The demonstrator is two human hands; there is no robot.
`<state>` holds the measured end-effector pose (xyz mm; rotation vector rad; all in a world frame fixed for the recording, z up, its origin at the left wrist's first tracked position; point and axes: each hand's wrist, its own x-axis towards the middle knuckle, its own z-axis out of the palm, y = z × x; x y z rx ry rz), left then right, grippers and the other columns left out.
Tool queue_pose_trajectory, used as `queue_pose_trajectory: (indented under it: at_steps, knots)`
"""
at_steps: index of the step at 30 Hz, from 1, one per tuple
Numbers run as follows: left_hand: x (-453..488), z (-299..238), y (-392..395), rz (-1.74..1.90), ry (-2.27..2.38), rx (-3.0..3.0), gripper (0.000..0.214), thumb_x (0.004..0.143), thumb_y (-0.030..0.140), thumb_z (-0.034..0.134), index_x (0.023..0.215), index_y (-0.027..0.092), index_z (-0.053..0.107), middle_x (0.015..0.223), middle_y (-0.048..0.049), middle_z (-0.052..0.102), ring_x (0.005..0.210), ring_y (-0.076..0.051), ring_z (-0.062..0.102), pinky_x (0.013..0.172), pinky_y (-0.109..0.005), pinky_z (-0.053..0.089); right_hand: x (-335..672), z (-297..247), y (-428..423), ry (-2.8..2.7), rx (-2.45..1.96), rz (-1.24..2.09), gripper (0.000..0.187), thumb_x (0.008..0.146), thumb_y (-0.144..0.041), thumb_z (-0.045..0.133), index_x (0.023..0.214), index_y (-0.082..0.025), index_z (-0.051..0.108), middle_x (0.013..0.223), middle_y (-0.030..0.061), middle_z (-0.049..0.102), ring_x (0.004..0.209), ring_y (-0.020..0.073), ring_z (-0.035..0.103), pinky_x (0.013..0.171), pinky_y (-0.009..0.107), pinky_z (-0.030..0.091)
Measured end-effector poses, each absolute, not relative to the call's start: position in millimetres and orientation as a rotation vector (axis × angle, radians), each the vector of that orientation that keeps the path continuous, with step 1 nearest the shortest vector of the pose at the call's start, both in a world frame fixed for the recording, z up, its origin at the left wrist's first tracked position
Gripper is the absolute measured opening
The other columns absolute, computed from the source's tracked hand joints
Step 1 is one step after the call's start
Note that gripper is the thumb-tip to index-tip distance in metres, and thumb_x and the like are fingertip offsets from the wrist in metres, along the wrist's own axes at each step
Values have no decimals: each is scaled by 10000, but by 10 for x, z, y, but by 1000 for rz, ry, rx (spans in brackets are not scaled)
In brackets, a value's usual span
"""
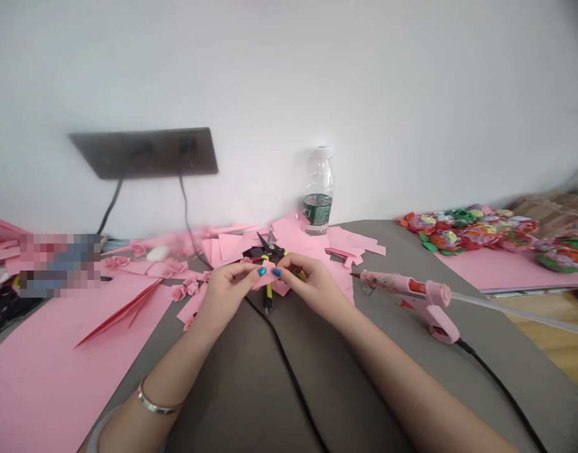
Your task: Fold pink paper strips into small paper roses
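The left hand (223, 296) and right hand (315, 288) work a pink paper strip (266, 275), fingers (261, 271) closed on it. A pink hot glue gun (424, 297) lies nearby on the desk (251, 384).

The pink paper (265, 277) at twelve o'clock is matt and smooth, like the broad pink sheet (48, 371) at eight o'clock. Among the scraps, the scissors (268, 292) have plastic handles in black and yellow and bare metal blades. At three o'clock, the glue gun (424, 302) is glossy pink plastic (speckled along the barrel). Behind the paper, the bottle (320, 189) is clear, shiny plastic.
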<state>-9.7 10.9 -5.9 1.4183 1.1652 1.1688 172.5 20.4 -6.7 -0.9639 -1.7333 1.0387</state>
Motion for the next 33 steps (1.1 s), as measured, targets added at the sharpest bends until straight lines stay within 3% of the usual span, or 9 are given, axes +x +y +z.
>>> queue_pose_trajectory:
  at_steps: [5, 8, 13, 21, 25, 29, 33]
  knots:
    - [-103, -77, 104, 1143, 1165, 1444, 281, 825, 411, 660, 891, 169, 787, 806, -30, 734, 748, -164, 620, 705, -258, 477, 1723, -88, 208, -1724, -944, 1056, 237, 917, -328, 554, 731, -181, 564, 668, -19, 549, 650, 131, 504, 626, 241, 382]
    - [-78, -58, 95, 1160, 1134, 1394, 279, 819, 424, 662, 874, 174, 773, 854, -36, 725, 775, -169, 621, 691, -252, 473, 1723, -74, 202, -1730, -919, 1072, 235, 926, -324, 543, 739, -183, 562, 677, -18, 540, 655, 130, 496, 625, 240, 378]
    - [-66, -21, 90, 1108, 1114, 1453, 231, 808, 390, 688, 865, 178, 760, 888, -49, 734, 887, -197, 640, 794, -267, 481, 1737, -55, 199, -1812, -923, 1070, 211, 924, -296, 547, 759, -174, 595, 692, -4, 567, 679, 138, 511, 638, 246, 383]
    - [-81, -51, 94, 1203, 1101, 1462, 211, 840, 374, 662, 821, 182, 746, 857, -38, 733, 895, -196, 653, 845, -291, 487, 1696, -68, 164, -1784, -897, 1114, 177, 926, -300, 522, 816, -176, 585, 727, -2, 567, 683, 136, 517, 643, 258, 396]
    - [-63, -39, 91, 1158, 1058, 1432, 212, 844, 362, 654, 744, 176, 676, 838, -25, 694, 840, -169, 635, 778, -265, 495, 1691, -82, 178, -1727, -860, 1147, 171, 932, -265, 483, 821, -177, 579, 731, -2, 561, 654, 130, 520, 616, 255, 405]
    - [-70, -23, 93, 1093, 1057, 1498, 187, 838, 361, 653, 811, 178, 675, 870, -26, 663, 772, -142, 602, 658, -226, 479, 1714, -81, 189, -1776, -874, 1105, 148, 925, -223, 475, 808, -184, 558, 709, -12, 542, 657, 128, 510, 622, 251, 398]
    - [-76, -17, 90, 1090, 1050, 1503, 192, 830, 359, 657, 778, 175, 655, 728, 11, 580, 658, -114, 554, 599, -213, 468, 1717, -83, 185, -1779, -918, 1107, 131, 917, -212, 483, 809, -184, 550, 714, -16, 535, 666, 127, 498, 628, 250, 388]
